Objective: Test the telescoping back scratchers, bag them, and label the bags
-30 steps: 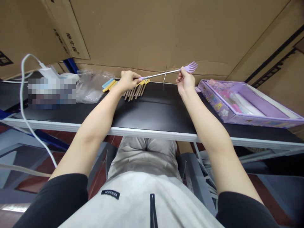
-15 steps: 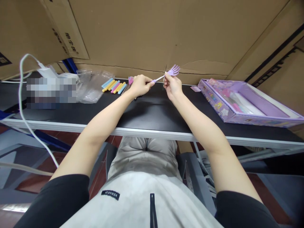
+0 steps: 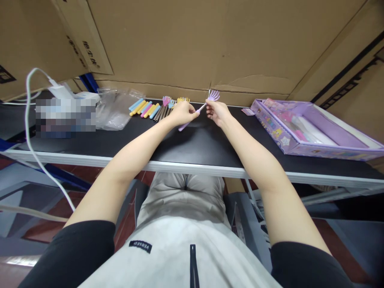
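A purple back scratcher (image 3: 214, 95) with a hand-shaped head is held between both hands above the black table. My left hand (image 3: 183, 113) is closed around its purple handle, whose lower end sticks out below the fingers. My right hand (image 3: 218, 111) pinches the rod just under the head. A short stretch of pale rod shows between the hands. To the left of my left hand lie several scratcher heads on dark rods, among them a pink head (image 3: 166, 100), a blue head (image 3: 172, 104) and a yellow head (image 3: 183, 99), partly behind the hand. Beside them is a row of coloured handles (image 3: 144, 109).
Clear plastic bags (image 3: 115, 110) lie left of the handles. A white cable (image 3: 27, 116) hangs over the table's front edge near a blurred patch. At right stands an open purple box (image 3: 318, 152) with a small pink card (image 3: 247, 112) beside it. Cardboard (image 3: 186, 44) walls the back.
Both hands have lowered a little with the back scratcher, and my left hand has shifted right. The handle's lower end and the yellow and blue heads behind my left hand now show.
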A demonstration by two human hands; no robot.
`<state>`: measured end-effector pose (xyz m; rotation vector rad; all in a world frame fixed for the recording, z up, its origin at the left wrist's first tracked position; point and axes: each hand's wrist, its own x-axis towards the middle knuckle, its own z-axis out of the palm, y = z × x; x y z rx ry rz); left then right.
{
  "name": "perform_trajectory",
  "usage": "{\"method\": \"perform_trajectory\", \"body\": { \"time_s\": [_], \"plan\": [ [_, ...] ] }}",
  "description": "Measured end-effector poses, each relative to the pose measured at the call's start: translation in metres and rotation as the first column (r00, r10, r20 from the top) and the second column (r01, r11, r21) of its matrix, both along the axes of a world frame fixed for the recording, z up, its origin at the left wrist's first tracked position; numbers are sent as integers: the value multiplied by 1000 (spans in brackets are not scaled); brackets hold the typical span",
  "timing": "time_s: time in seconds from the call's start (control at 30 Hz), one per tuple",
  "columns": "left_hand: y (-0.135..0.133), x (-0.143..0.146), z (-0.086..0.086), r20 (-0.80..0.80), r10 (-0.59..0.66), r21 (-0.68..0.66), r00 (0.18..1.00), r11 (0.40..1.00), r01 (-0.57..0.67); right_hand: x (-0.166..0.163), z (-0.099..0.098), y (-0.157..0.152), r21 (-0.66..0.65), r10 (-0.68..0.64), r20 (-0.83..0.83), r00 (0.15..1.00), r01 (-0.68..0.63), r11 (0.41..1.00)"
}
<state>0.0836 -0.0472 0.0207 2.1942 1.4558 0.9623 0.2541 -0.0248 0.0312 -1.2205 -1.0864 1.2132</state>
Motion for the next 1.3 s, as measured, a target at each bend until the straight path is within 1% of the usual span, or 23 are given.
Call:
{"method": "perform_trajectory", "body": {
  "time_s": [0.2,0.33,0.43,0.5,0.67,0.8,0.9,1.0,1.1,1.2,1.3],
  "plan": [
    [2,2,-2,-7,31,9,999,999,-31,-3,-2,-6,26,68,34,997,-69,997],
    [4,2,-4,7,78,-4,997,997,-78,-9,-2,-15,-28,168,69,983,-167,986],
    [8,1,-6,9,130,-22,991,991,-130,-12,-3,-20,-81,262,100,960,-255,964],
    [11,-1,-8,12,155,-24,988,988,-155,-14,-5,-22,-102,303,115,946,-292,951],
    [20,-4,-12,34,172,-36,985,985,-171,-17,-7,-26,-113,344,119,931,-331,937],
    [17,-4,-11,23,174,-66,985,983,-172,-21,-7,-31,-105,356,130,925,-345,933],
    [11,0,-9,34,154,-170,987,975,-146,-22,-8,-31,-96,358,155,921,-347,933],
    [5,5,-8,109,130,-289,985,953,-94,-21,-10,-28,-99,344,181,921,-331,938],
    [3,9,-9,199,107,-333,974,942,-35,-19,-14,-23,-93,328,210,921,-315,944],
    [2,11,-9,262,70,-362,962,932,31,-17,-16,-20,-73,340,232,911,-332,941],
    [1,12,-11,343,42,-407,938,907,108,-16,-18,-19,-51,334,254,908,-332,942]
  ]
}}
